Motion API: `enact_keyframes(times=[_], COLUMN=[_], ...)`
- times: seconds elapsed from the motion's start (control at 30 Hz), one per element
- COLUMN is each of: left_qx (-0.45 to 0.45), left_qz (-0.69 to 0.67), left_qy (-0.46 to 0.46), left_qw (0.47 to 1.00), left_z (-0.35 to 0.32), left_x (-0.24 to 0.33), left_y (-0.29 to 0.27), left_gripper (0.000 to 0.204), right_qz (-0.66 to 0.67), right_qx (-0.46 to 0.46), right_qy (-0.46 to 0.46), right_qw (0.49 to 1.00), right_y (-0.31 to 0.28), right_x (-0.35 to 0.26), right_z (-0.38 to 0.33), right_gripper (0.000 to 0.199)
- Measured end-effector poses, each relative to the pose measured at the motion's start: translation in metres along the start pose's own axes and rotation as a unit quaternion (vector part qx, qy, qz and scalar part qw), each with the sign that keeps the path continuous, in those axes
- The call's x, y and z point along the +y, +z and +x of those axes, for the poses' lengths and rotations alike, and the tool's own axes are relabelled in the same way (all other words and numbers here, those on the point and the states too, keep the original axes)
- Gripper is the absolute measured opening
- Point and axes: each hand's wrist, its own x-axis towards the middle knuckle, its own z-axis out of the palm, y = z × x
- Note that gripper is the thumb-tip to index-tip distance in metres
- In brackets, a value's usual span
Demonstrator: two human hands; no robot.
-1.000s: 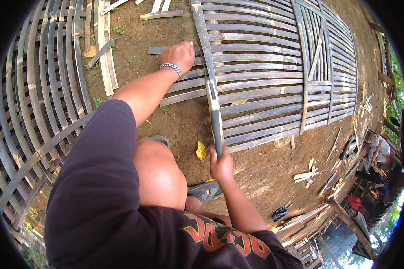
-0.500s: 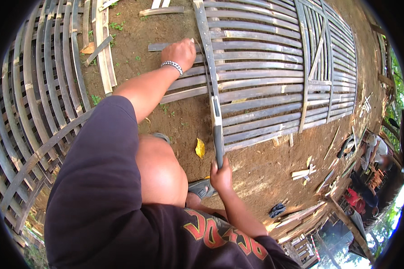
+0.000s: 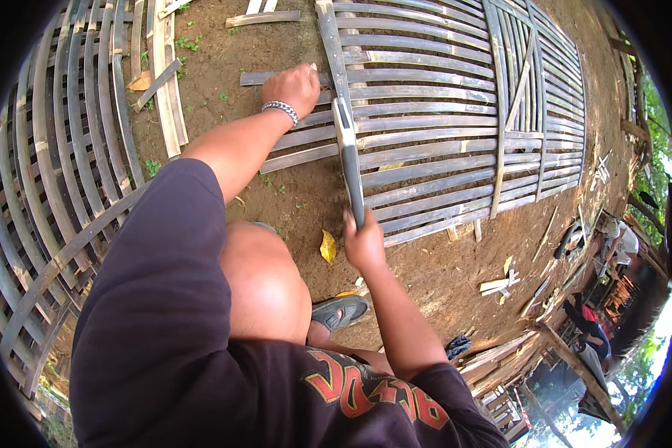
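Fingers of the right hand (image 3: 364,243) wrap tightly around the near end of a long bamboo strip (image 3: 345,127), a pale flat slat that runs straight away from the knuckles, up across the picture. Just beyond those fingers the strip crosses the near edge of a woven bamboo panel (image 3: 455,134) lying flat on the bare dirt ground (image 3: 299,201). It crosses the panel's horizontal slats at a right angle; whether it passes over or under each of them cannot be told.

Far up the strip, the left hand (image 3: 293,88) rests on the panel's left edge, curled loosely, with its fingertips bent down against the protruding slat ends just left of the strip. Whether it pinches one slat or only presses on them cannot be told. A beaded metal bracelet (image 3: 280,110) sits on that wrist.

Below the right hand's fingers and slightly left lies a yellow leaf (image 3: 328,246) on the dirt, and nearer the person a grey sandal (image 3: 341,309) on a foot. Well to the left of the left hand a second lattice of curved bamboo slats (image 3: 60,187) spreads over the ground. Loose offcuts (image 3: 500,284) lie scattered to the right of the right hand.
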Motion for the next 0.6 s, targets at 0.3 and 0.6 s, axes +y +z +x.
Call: enact_keyframes(times=[0.3, 0.6], left_qx=[-0.002, -0.024], left_qz=[0.005, -0.003], left_qy=[-0.012, -0.030], left_qw=[1.000, 0.999], left_z=[-0.004, -0.002], left_x=[-0.009, -0.004], left_y=[-0.005, -0.011], left_gripper=[0.040, 0.041], right_qz=[0.011, -0.015], right_qx=[-0.022, -0.030], right_qy=[0.050, 0.068], right_qw=[0.998, 0.997], right_y=[0.001, -0.001], right_x=[0.048, 0.057], right_z=[-0.100, -0.106], right_gripper=[0.036, 0.033])
